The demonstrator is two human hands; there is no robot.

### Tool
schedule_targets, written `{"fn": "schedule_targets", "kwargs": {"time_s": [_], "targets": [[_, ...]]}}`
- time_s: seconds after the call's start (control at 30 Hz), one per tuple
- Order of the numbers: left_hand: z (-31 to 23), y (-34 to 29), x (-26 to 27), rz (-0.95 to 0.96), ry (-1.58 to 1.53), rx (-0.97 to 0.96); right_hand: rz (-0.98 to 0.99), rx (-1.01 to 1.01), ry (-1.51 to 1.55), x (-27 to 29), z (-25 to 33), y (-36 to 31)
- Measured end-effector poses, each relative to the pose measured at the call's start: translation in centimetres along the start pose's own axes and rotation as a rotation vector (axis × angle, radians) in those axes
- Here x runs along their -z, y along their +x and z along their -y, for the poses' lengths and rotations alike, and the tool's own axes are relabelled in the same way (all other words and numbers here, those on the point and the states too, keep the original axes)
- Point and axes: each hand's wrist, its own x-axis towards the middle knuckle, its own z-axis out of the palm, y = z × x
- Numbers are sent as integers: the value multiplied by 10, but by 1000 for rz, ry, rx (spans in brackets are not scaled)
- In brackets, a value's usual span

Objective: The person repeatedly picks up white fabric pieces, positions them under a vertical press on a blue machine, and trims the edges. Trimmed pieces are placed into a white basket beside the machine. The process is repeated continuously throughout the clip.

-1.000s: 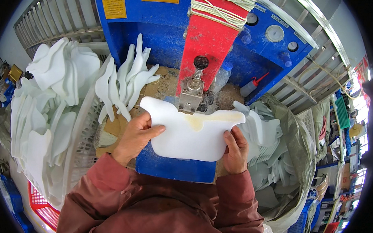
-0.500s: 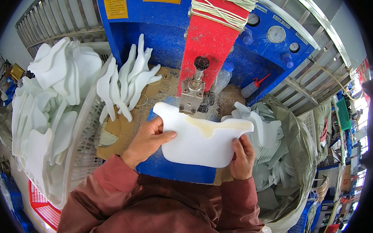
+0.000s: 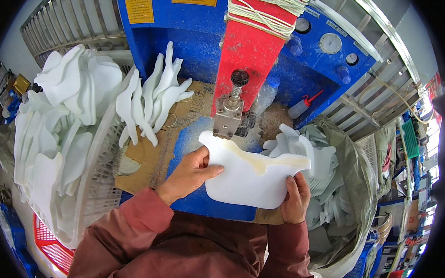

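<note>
A white foam pad (image 3: 245, 182) with a curved upper edge and two projecting upper corners is held between my hands. Along that upper edge runs a yellowish patch. My left hand (image 3: 189, 172) pinches the pad's left side, thumb on top. On the right side my right hand (image 3: 295, 196) grips it, thumb on the face and fingers mostly hidden beneath. Just beyond the pad's upper left edge stands the metal head (image 3: 229, 120) of a red machine arm (image 3: 251, 56), topped by a black knob. From this view I cannot tell whether pad and head touch.
Several similar white pads fill a white plastic basket (image 3: 105, 158) at left. More curved pieces (image 3: 157, 96) lie on cardboard behind my left hand. At right, a greenish sack (image 3: 356, 194) holds many pieces. A red-tipped bottle (image 3: 301, 108) stands by the blue machine panel (image 3: 316, 48) with gauges.
Both hands have brought the pad to the right and slightly nearer me. It has turned a little clockwise, its right corner now lower. My grip is kept on both sides.
</note>
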Motion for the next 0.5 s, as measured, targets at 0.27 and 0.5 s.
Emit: {"fn": "schedule_targets", "kwargs": {"time_s": [0.27, 0.5], "targets": [[10, 7, -15, 9, 25, -18, -39, 15, -6, 19, 0, -8], [27, 12, -23, 14, 49, -30, -69, 29, -36, 30, 2, -14]]}}
